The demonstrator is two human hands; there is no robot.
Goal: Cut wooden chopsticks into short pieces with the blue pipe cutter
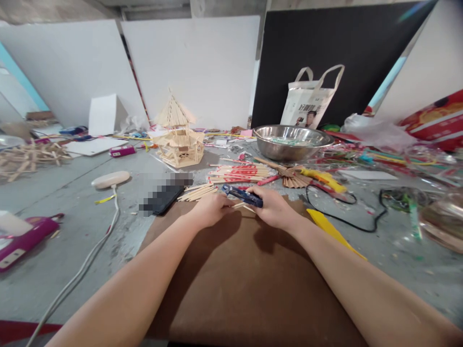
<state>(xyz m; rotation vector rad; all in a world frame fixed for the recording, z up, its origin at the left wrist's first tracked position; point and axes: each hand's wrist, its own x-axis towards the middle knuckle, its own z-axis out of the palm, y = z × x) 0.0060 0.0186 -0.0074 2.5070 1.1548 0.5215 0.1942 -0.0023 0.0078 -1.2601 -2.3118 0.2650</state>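
Note:
My right hand (273,207) is closed around a dark blue tool (242,194) that looks like a utility knife, its front end pointing left over the work. Opposite it, my left hand (211,209) pinches thin pale wooden sticks (243,206), which lie low over the brown board (231,270) between both hands. My left fingertips are partly hidden. Just beyond the left hand lies a loose pile of wooden sticks (198,192). Behind the tool are bundled sticks with red-printed wrappers (240,172).
A pagoda-like stick model (181,147) stands at back left, a metal basin (292,142) at back right. A black phone (166,198) lies left of the board. Right are a yellow glue gun (323,179) and its black cord (347,224). A white cable (90,250) crosses the left.

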